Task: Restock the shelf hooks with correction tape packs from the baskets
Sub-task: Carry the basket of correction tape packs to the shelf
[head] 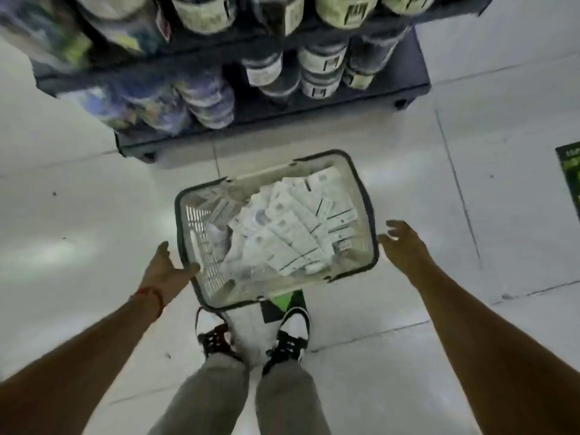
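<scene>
Packs point(292, 224) in basket point(365, 196); basket on floor point(94, 215), before shelf point(314, 117).

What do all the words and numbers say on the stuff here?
Nothing can be read.
White card packs in the grey-rimmed plastic basket: print blurred.
Labels on the dark round tubs on the black shelf: blurred.
Green floor sign at the right edge: too blurred.
</scene>
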Demonstrator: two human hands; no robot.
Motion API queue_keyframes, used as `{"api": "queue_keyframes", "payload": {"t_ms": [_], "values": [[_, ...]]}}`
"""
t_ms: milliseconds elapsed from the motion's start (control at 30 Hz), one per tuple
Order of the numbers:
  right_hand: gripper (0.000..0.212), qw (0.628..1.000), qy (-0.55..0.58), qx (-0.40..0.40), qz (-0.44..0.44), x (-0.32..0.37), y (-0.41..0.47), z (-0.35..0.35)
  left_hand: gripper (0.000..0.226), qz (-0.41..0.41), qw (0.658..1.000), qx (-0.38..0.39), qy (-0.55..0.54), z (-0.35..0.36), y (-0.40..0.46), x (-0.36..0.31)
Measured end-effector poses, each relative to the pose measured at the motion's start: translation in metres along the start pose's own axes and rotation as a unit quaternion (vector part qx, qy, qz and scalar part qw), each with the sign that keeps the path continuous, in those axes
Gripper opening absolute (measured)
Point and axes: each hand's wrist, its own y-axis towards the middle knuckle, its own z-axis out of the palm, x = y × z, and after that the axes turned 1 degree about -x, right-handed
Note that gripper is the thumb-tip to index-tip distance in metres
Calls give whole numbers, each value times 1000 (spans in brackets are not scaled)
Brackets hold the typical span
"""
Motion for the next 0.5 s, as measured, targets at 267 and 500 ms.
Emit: {"api": "queue_keyframes", "payload": {"t_ms": [267,500], "values": [[40,997,35,-64,-30,-9,117,79,53,-37,971,12,-235,37,107,34],[24,987,130,-93,20,-5,92,79,69,-35,967,21,-252,21,83,17]]}}
